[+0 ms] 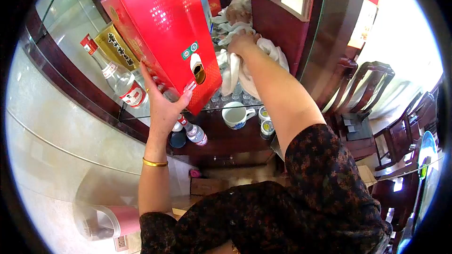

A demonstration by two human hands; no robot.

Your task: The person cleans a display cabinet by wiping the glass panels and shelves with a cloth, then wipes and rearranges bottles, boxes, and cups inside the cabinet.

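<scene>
My left hand [162, 101], below a gold bracelet on the wrist, grips the lower end of a large red box [165, 28], which leans at a tilt over the glass shelf. My right hand [242, 42] reaches to the back of the shelf and presses on a white cloth [266, 59], its fingers bunched into the folds. The cloth hangs over part of the glass shelf, and its reflection shows in the mirror behind. Left of the red box are a gold box [116, 44] and a clear bottle [123, 82] with a red cap.
Small glasses [235, 97] line the shelf. Below it are a white mug [235, 115], small jars [267, 128], a small bottle [195, 134] and a dark round lid [178, 139]. Wooden chairs [365, 89] are at the right. A pink bin [125, 220] is at the lower left.
</scene>
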